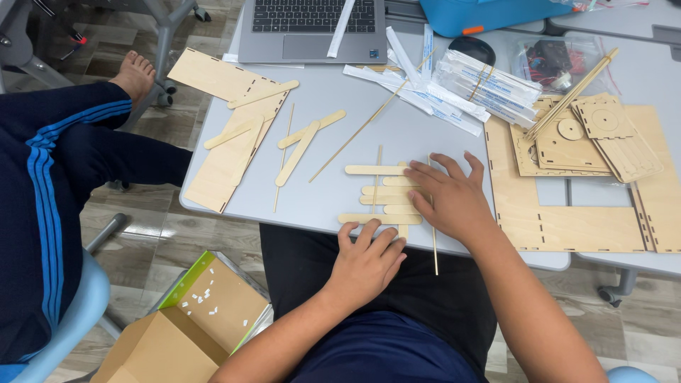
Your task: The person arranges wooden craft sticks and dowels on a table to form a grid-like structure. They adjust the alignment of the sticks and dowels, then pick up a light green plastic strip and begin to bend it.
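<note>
**Hands at a craft-stick lattice on the table's near edge**

Pressing flat, the right hand (454, 198) lies palm down with fingers spread over the right ends of a small lattice of pale flat wooden craft sticks (383, 200); it clamps nothing, only bears down. The left hand (365, 259) sits just below, fingers loosely curled and open, their tips touching the lowest stick where the light grey table (333, 120) ends, right at its near edge.

The lattice's flat sticks run left to right, stacked one under another, so their long axes point away from the right palm toward the person's left. Thin round wooden skewers (433, 245) cross them near upright; one runs down past the table edge beside the right wrist.

Left of the grip the tabletop is bare for a stretch, then come loose pale craft sticks (298, 149) lying on a thin plywood sheet with notched edges (227, 152). Right of the right hand, just beside it, lie laser-cut plywood panels (582, 213). Beyond the fingertips, a bundle of paper-wrapped sticks (482, 85) and a grey laptop (312, 32).
</note>
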A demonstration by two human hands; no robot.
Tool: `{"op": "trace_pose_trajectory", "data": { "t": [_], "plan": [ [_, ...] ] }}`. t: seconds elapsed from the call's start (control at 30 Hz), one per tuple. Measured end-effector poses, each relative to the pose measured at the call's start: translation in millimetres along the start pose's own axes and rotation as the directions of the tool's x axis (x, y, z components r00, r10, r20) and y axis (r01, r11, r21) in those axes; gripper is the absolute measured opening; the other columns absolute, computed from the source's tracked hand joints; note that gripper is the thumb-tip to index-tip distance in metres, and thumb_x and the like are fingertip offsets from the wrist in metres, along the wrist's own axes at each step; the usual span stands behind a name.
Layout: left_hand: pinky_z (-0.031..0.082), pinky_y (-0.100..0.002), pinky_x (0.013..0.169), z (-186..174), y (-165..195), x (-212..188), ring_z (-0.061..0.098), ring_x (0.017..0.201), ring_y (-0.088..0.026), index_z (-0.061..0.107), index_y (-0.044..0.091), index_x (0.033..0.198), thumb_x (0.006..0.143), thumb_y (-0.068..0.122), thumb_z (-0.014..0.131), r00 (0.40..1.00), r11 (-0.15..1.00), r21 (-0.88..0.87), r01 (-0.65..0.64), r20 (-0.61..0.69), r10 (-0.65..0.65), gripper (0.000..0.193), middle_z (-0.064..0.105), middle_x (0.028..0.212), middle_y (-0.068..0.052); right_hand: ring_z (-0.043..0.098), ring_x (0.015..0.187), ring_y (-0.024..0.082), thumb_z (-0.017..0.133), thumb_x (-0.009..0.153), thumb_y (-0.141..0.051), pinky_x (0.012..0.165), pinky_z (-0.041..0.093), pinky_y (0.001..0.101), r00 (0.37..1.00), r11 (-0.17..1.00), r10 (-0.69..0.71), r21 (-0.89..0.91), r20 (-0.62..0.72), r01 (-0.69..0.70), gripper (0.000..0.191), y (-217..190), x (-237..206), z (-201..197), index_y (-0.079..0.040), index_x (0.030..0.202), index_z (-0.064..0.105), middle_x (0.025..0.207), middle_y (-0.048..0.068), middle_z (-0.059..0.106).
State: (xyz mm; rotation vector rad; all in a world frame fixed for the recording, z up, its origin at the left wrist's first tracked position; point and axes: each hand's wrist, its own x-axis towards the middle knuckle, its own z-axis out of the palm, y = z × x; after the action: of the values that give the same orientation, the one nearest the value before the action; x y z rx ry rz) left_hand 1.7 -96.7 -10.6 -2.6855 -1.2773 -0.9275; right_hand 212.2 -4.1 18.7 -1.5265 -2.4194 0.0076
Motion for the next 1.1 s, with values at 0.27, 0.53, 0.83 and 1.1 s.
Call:
{"op": "trace_pose_trajectory", "data": {
  "t": [0.27, 0.53, 0.83, 1.1],
  "plan": [
    [0.033, -0.052, 0.105, -1.1, 0.1, 1.8, 0.052, 0.123, -0.027, 0.073, 0.011, 0.118, 0.092, 0.030, 0.074, 1.000, 0.999, -0.041, 0.022, 0.003, -0.022, 0.032, 0.063, 0.123, -0.006, 0.050, 0.137, 0.024, 0.066, 0.092, -0.035, 0.118, 0.018, 0.0596, 1.000, 1.000, 0.002, 0.004, -0.008, -0.002, 0.039, -1.5, -1.5, 0.3, -0.022, 0.129, 0.071, 0.138, -0.005, 0.066],
    [0.032, -0.053, 0.105, 0.2, 1.0, 1.0, 0.052, 0.123, -0.028, 0.073, 0.011, 0.119, 0.092, 0.030, 0.073, 0.999, 0.998, -0.047, 0.037, 0.009, -0.037, 0.034, 0.062, 0.124, -0.007, 0.049, 0.137, 0.024, 0.066, 0.092, -0.036, 0.118, 0.018, 0.0593, 1.000, 1.000, 0.008, -0.004, -0.009, -0.008, 0.041, -1.9, -2.9, 0.8, -0.023, 0.130, 0.070, 0.139, -0.005, 0.065],
    [0.032, -0.052, 0.106, 1.7, 1.6, 1.0, 0.052, 0.124, -0.028, 0.071, 0.008, 0.122, 0.093, 0.030, 0.073, 0.999, 0.999, -0.030, 0.045, 0.008, -0.045, 0.037, 0.061, 0.124, -0.007, 0.049, 0.138, 0.024, 0.066, 0.092, -0.036, 0.117, 0.018, 0.0595, 1.000, 1.000, 0.010, -0.010, -0.010, -0.010, 0.041, -2.2, -4.4, 1.7, -0.023, 0.131, 0.069, 0.140, -0.005, 0.064],
    [0.033, -0.053, 0.106, -0.2, 1.8, 2.7, 0.052, 0.123, -0.028, 0.070, 0.007, 0.124, 0.092, 0.030, 0.073, 0.998, 0.998, -0.025, 0.052, 0.021, -0.051, 0.040, 0.061, 0.124, -0.007, 0.049, 0.138, 0.023, 0.065, 0.092, -0.036, 0.117, 0.018, 0.0586, 1.000, 1.000, 0.009, -0.008, -0.017, -0.009, 0.041, -3.7, -3.3, -0.1, -0.023, 0.131, 0.069, 0.140, -0.005, 0.065]
  ]
}}
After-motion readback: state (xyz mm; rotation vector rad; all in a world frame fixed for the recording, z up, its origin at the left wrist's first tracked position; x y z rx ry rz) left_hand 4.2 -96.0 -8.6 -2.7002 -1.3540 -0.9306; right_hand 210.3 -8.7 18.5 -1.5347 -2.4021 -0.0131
